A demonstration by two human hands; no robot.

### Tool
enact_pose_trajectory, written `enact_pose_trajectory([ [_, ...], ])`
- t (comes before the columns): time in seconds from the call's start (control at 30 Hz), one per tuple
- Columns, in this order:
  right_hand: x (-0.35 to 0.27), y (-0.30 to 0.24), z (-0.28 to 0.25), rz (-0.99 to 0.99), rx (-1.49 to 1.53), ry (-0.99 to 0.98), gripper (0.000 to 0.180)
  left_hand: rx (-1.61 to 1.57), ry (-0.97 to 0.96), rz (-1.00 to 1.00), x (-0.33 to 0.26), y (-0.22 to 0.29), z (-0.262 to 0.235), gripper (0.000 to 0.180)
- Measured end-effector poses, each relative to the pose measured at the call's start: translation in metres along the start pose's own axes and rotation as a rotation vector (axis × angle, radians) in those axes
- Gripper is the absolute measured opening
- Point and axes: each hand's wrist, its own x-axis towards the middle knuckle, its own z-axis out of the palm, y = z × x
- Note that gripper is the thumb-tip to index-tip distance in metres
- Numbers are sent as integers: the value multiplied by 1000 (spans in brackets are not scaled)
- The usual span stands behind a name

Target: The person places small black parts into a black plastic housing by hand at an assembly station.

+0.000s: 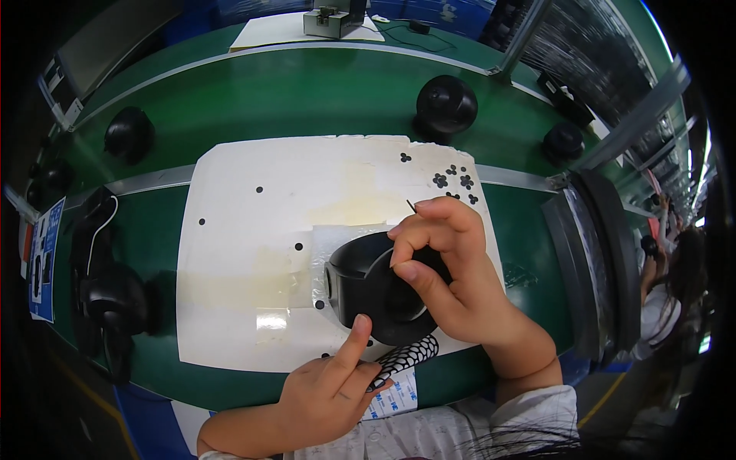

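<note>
A rounded black plastic shell (360,284) with a dark opening sits on a white foam sheet (319,249) in front of me. The index finger of my left hand (326,391) presses against the shell's near left edge. Its other fingers are curled round a black-and-white net-patterned handle (410,354), whose far end lies by the shell. Over the shell's right side, my right hand (460,276) is closed, thumb and index pinched together at the opening's rim. A thin dark tip (412,205) sticks out beyond its fingers; what they pinch is too small to tell.
White cardboard (230,268) covers the mat, with small black dots (259,189) and flower-like black clusters (440,181) on it. Black round units stand at left (115,295) and beyond (447,105). Curved black parts (606,261) stack at right. A metal box (325,23) stands at back.
</note>
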Motion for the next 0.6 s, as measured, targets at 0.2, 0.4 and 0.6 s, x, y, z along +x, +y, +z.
enact_pose_trajectory([
  [0.2,0,1,5,4,51,50,49,-12,-68,5,-3,-2,-2,27],
  [0.4,0,1,3,-1,-15,40,52,2,-67,16,-3,-2,-1,28],
  [0.6,-11,4,6,-71,-142,130,46,4,-61,25,-2,-1,0,29],
])
